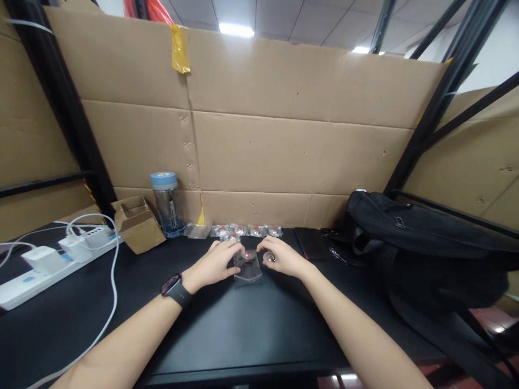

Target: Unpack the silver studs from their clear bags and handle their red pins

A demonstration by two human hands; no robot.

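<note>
Left hand (214,263) and right hand (283,257) pinch clear bag (248,268).

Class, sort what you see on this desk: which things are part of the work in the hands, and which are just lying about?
In the work:
left hand
right hand
clear packet between them
row of similar packets behind

Lying about:
water bottle
small cardboard box
power strip with chargers
black backpack

Cardboard walls (284,108) enclose a black desk (243,324) under ceiling lights (236,29).
</note>
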